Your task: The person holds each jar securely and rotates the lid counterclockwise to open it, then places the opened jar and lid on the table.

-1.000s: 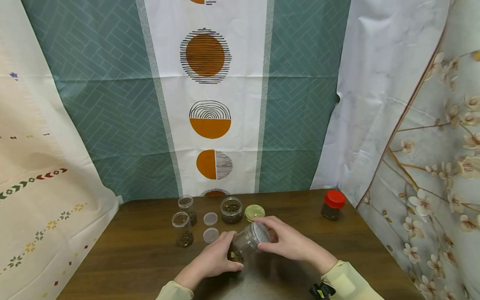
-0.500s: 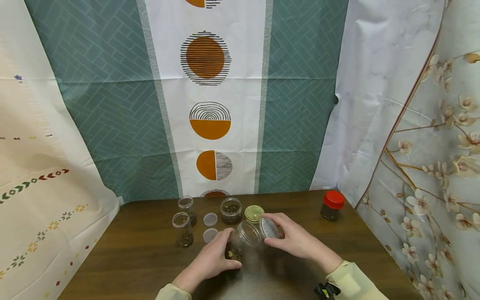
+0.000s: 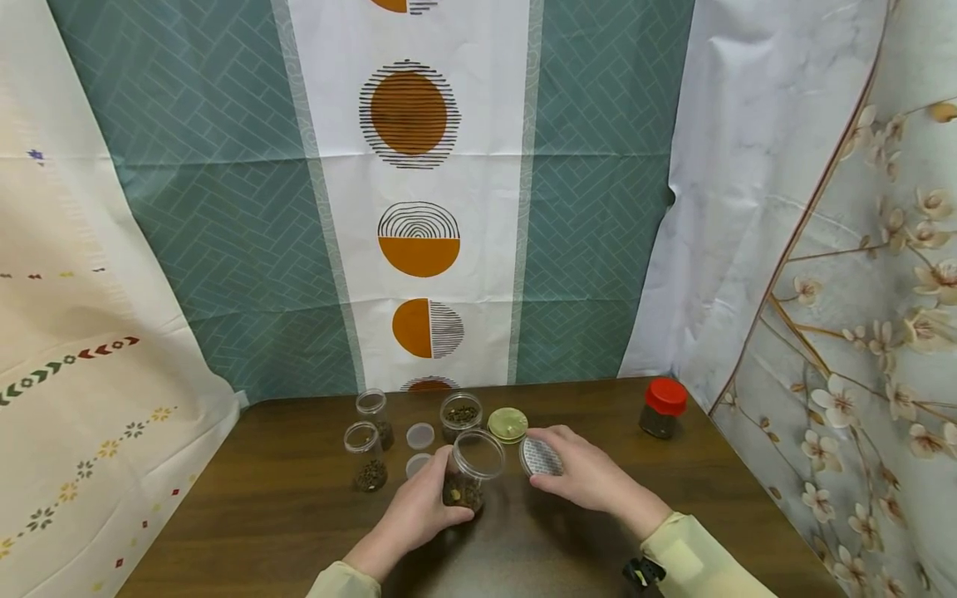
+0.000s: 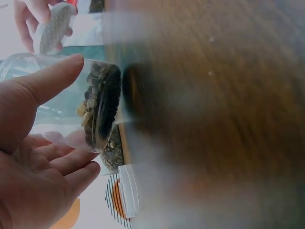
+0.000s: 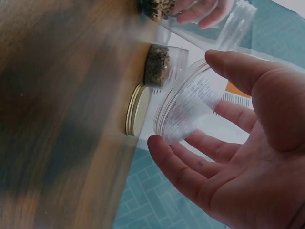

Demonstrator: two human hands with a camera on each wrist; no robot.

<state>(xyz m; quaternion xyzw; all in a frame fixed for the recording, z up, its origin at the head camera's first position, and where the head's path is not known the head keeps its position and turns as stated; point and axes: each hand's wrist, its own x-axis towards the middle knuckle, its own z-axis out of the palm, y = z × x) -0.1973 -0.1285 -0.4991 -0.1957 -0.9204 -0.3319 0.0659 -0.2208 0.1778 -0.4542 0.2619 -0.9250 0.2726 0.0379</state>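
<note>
My left hand [image 3: 419,507] grips a clear jar [image 3: 465,492] by its side, the thumb on one side and fingers on the other. The uncovered mouth points up, and dark brown bits with a few yellowish pieces lie in its bottom, plain in the left wrist view on the jar [image 4: 97,107]. Whether its base touches the table I cannot tell. To the right, my right hand [image 3: 594,477] holds a round lid [image 3: 542,458] by its rim, tilted and apart from the jar. The right wrist view shows the lid [image 5: 186,105] with a fine printed pattern.
Two slim uncovered jars [image 3: 366,465] with dark bits stand at left, beside pale lids [image 3: 420,436]. Behind the held jar is a wider jar [image 3: 460,415], next to stacked gold lids [image 3: 507,423]. A red-capped jar [image 3: 664,407] stands at the right on the brown table [image 3: 284,515].
The lid has come off the jar's mouth and moved right with my right hand. My left hand has turned the tilted jar more upright.
</note>
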